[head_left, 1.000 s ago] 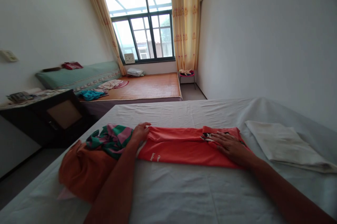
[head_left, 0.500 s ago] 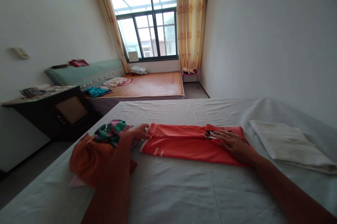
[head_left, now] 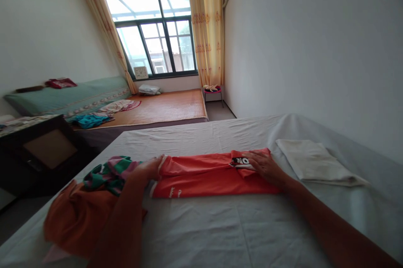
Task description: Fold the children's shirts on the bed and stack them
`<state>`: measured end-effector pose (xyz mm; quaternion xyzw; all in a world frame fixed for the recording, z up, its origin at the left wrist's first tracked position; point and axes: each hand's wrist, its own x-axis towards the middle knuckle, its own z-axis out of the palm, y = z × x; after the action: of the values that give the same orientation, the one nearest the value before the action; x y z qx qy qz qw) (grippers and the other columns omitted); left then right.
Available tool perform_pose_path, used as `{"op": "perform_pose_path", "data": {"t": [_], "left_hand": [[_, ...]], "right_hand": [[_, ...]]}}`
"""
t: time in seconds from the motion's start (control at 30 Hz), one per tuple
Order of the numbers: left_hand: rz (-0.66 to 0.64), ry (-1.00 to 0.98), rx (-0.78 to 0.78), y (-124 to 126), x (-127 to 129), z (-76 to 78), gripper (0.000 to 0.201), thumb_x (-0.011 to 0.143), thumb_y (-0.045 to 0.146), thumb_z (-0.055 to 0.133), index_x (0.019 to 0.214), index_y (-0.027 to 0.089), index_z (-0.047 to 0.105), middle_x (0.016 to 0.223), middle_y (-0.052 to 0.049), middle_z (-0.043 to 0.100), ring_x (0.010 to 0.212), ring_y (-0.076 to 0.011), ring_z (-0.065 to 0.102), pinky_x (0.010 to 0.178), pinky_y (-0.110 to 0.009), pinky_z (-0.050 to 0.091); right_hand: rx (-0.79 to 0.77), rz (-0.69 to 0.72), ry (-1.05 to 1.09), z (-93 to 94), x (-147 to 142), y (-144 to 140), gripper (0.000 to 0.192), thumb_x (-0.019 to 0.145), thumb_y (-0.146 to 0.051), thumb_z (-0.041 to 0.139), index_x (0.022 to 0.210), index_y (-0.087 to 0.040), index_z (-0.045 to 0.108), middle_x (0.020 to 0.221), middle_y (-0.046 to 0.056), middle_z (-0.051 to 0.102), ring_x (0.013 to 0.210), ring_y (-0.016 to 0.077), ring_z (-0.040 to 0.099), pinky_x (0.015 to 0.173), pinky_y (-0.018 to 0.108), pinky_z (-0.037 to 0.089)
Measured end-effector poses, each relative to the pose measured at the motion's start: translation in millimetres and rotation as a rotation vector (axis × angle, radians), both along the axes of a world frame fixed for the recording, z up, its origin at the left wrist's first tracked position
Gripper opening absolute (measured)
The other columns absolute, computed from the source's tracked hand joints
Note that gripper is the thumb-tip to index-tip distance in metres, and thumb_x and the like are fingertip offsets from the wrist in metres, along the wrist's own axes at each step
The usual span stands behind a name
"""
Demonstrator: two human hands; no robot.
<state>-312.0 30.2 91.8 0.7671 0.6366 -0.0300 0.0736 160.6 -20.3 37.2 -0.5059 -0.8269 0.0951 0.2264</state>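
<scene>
A red-orange shirt (head_left: 201,179) lies folded into a long strip on the white sheet, with white lettering near its left end and a black-and-white print towards the right. My left hand (head_left: 150,170) is closed on the white-trimmed left edge, its fingertips partly hidden by the cloth. Flat on the right end rests my right hand (head_left: 266,169), fingers stretched out beside the print. Close to my left forearm are a crumpled orange garment (head_left: 78,217) and a green-and-pink striped one (head_left: 110,172).
A folded cream cloth (head_left: 317,161) lies on the white sheet (head_left: 201,230) at the right. Beyond stand a dark cabinet (head_left: 47,150), a bed with an orange-brown mat (head_left: 176,106) and a small stool (head_left: 213,90). The wall (head_left: 315,49) borders the right side.
The view has turned to the right, so the room and cloths sit further left. My right hand has shifted slightly on the shirt, showing more of the print; my left hand stays at its edge.
</scene>
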Motion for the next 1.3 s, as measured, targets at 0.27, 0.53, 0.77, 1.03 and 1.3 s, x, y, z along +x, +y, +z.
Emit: {"op": "perform_pose_path", "data": {"t": [0.27,0.53,0.77,1.03,1.3], "left_hand": [[-0.165,-0.089,0.115,5,64,-16.9,0.046,0.092,0.036,0.035,0.134,0.022,0.047,0.137,-0.009,0.050,0.130,-0.0217,0.041,0.107,-0.036,0.030],[0.096,0.008,0.114,18,43,-70.9,0.051,0.094,0.039,0.025,0.141,0.020,0.036,0.150,-0.012,0.030,0.138,-0.0294,0.025,0.107,-0.050,0.022],[0.212,0.010,0.099,16,18,-36.5,0.051,0.080,0.044,0.051,0.112,0.005,0.055,0.114,-0.022,0.061,0.108,-0.0298,0.057,0.089,-0.034,0.042],[0.176,-0.150,-0.127,-1,15,-14.0,0.038,0.065,0.051,0.061,0.073,0.013,0.061,0.080,-0.010,0.069,0.078,-0.0271,0.064,0.063,-0.029,0.045],[0.009,-0.370,-0.052,-3,35,0.5,0.040,0.074,0.031,0.049,0.108,0.014,0.061,0.104,-0.006,0.069,0.097,-0.0238,0.063,0.082,-0.027,0.047]], "right_hand": [[0.010,-0.057,-0.200,-35.4,12,10,0.050,0.094,-0.052,0.027,0.137,-0.032,0.043,0.144,0.000,0.041,0.138,0.0230,0.026,0.111,0.051,0.019],[-0.026,-0.062,-0.200,-48.6,19,14,0.052,0.094,-0.054,0.025,0.139,-0.033,0.040,0.146,0.000,0.038,0.138,0.0214,0.025,0.112,0.049,0.019],[-0.036,-0.036,-0.200,-46.6,19,15,0.052,0.093,-0.054,0.027,0.138,-0.033,0.041,0.145,-0.001,0.040,0.138,0.0224,0.028,0.112,0.049,0.020],[-0.008,-0.066,-0.187,-44.5,18,14,0.054,0.091,-0.057,0.030,0.135,-0.030,0.046,0.143,0.001,0.043,0.135,0.0240,0.032,0.111,0.048,0.024],[0.046,-0.050,-0.105,-30.0,19,11,0.048,0.093,-0.051,0.031,0.125,-0.027,0.058,0.134,0.004,0.054,0.128,0.0238,0.043,0.108,0.048,0.031]]}}
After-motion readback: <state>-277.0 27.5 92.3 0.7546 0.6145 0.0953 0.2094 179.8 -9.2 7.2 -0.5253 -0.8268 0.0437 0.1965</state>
